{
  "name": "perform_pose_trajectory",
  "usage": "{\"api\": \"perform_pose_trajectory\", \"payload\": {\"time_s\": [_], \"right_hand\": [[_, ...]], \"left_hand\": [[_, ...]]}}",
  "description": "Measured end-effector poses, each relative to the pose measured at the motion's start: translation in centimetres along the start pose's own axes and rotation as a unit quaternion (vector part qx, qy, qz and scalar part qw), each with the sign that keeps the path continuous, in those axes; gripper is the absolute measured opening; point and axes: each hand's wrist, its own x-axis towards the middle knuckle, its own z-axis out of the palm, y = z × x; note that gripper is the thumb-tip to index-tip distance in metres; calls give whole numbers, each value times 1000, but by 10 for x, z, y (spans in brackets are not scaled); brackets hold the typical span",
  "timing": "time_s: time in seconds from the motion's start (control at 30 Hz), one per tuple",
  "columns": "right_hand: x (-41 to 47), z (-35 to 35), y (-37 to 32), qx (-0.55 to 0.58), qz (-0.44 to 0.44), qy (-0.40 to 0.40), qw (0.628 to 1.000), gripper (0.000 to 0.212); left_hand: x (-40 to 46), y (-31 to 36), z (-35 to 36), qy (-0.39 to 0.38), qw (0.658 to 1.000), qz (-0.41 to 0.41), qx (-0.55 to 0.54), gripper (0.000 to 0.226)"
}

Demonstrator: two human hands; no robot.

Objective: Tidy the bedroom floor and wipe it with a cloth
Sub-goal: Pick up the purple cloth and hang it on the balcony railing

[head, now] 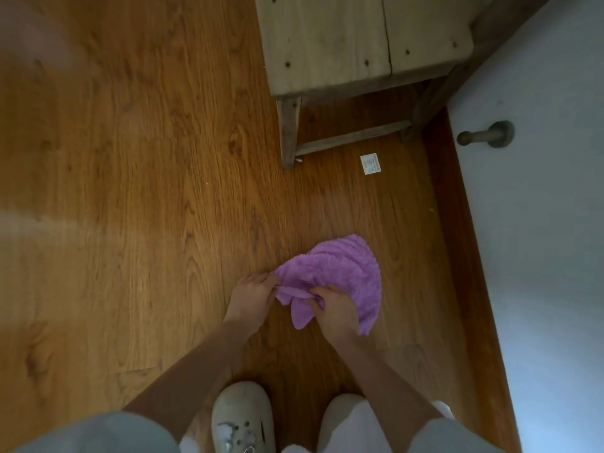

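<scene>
Head view: both hands pinch a purple cloth [340, 273] bunched above the wooden floor [130, 223]. The left hand [250, 297] grips its left edge; the right hand [336, 310] clutches a fold near the middle. A small paper square [371, 163] lies near a wooden stool [327, 44].

Dim, soft light; pale glare streaks the wooden floor [130, 197] at left. The far-left corner is blurred; edges bend.
</scene>
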Motion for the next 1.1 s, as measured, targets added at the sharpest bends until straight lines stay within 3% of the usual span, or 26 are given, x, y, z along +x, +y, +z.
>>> {"api": "perform_pose_trajectory", "payload": {"time_s": [0.3, 0.63, 0.83, 0.97, 1.1], "right_hand": [[-59, -93, -64, 23, -32, 32, 999, 13], [-154, -251, -177, -61, -131, -59, 988, 17], [-209, -336, -281, -119, -214, -88, 966, 19], [-243, -382, -350, -254, -283, -101, 919, 29], [-272, -422, -408, -244, -321, -82, 911, 27]], "left_hand": [[-27, 60, -100, 7, 999, 16, -34, 28], [-97, 141, -284, -6, 995, 77, -67, 24], [-149, 172, -414, -62, 992, 30, -107, 14], [-183, 189, -495, -47, 993, 38, -100, 13], [-212, 205, -565, -36, 994, 34, -93, 17]]}}
